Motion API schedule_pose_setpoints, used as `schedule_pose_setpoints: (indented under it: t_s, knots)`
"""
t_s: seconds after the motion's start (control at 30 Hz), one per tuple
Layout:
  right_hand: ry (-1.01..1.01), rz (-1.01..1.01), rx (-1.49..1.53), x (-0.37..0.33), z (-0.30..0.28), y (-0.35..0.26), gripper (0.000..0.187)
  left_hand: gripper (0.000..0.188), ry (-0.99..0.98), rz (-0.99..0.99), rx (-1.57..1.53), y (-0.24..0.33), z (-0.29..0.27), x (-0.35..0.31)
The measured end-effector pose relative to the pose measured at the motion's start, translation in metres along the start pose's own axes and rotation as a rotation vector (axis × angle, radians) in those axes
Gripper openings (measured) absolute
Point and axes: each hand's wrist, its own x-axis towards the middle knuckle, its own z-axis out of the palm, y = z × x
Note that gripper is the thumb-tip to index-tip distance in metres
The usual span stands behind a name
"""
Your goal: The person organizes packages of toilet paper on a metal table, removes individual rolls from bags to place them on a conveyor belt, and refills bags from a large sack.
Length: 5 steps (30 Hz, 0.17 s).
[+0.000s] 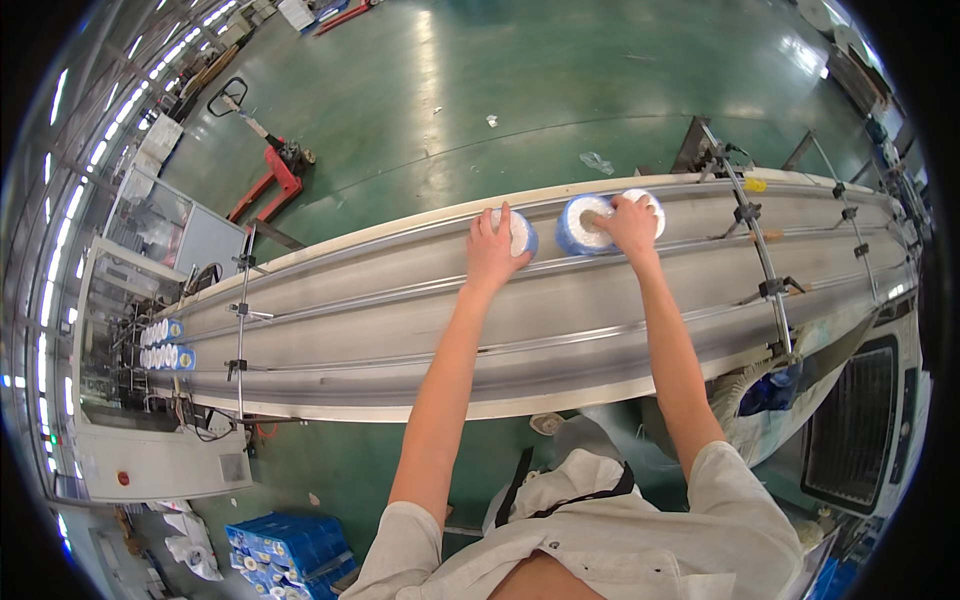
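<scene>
Both my arms reach out over a long conveyor [400, 345]. On its far lane, my left hand [490, 250] is closed around a paper roll [522, 232] with a blue wrapper, fingers over its far side. To the right, my right hand [632, 228] grips a second blue-wrapped paper roll [572, 232], its thumb at the hollow core. The fingers of that hand also lie over a white roll [656, 212] just beside it, partly hidden by the hand. A gap of bare belt separates the left roll from the right pair.
Metal guide rails [400, 297] run along the belt, crossed by clamped bars [765, 260]. Several wrapped rolls [168, 357] sit at the left end by a machine cabinet [150, 460]. Behind are a red pallet jack [275, 185] and green floor; blue packs [285, 545] stand lower left.
</scene>
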Motion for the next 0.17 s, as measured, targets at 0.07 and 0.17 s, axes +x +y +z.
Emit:
schedule_pose_setpoints:
  t_s: [0.07,0.17]
  knots:
    - [-0.187,-0.065,0.017,0.022,0.022,0.012,0.054,0.1,0.106,-0.046,-0.041,0.009,0.036,0.011]
    - [-0.227,-0.233,0.092,-0.026,0.047,-0.068,0.06,0.101,0.077,-0.056,0.247,-0.035,0.066,-0.076]
